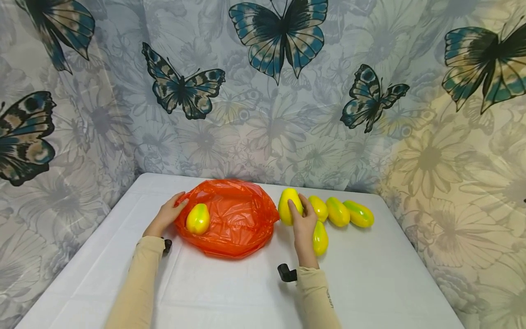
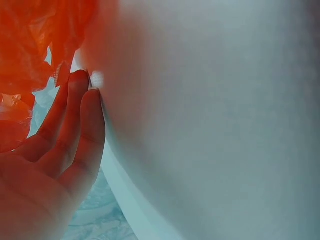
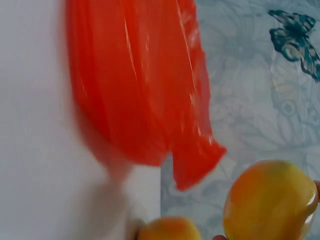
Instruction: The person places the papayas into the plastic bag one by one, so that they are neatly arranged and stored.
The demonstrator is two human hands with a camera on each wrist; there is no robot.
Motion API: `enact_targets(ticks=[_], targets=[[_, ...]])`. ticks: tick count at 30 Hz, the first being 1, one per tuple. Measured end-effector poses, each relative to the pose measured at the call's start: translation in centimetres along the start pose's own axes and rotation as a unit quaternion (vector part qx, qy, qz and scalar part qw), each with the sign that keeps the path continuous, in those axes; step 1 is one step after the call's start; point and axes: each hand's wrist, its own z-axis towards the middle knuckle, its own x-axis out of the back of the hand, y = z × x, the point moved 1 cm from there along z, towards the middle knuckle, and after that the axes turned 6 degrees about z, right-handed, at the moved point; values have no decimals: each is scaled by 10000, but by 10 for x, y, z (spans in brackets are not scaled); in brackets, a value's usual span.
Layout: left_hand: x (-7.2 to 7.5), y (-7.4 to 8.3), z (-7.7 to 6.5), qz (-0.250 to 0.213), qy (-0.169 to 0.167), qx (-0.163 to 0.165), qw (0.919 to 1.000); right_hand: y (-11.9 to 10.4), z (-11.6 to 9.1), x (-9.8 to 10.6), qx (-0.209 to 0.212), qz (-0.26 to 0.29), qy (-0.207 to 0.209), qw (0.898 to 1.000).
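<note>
A red plastic bag (image 1: 238, 219) lies spread with its mouth up on the white table, and one glossy yellow fruit (image 1: 197, 220) with a green streak sits inside at the left. At the bag's left rim, my left hand (image 1: 166, 217) pinches the plastic, thumb over the edge. In the left wrist view the fingers (image 2: 82, 135) stretch along the outside of the bag. My right hand (image 1: 306, 226) grips another yellow fruit (image 1: 286, 211) just right of the bag. Seen from the right wrist, that fruit (image 3: 270, 202) has an orange blush, with only fingertips showing beside it.
Several more yellow fruits lie right of my right hand: one behind it (image 1: 318, 208), two farther right (image 1: 338, 213) and one nearer (image 1: 321, 240), partly hidden by the wrist. The white table (image 1: 230, 292) ends at a butterfly-printed backdrop (image 1: 279, 132).
</note>
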Motion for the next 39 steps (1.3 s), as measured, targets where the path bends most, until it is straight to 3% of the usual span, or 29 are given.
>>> enact_targets(ticks=[15, 39], targets=[[-1, 1, 1, -1, 2, -43, 10000, 17, -25, -75, 200, 168, -611, 9978], [-1, -1, 2, -38, -73, 56, 10000, 38, -63, -132, -102, -29, -1069, 9942]])
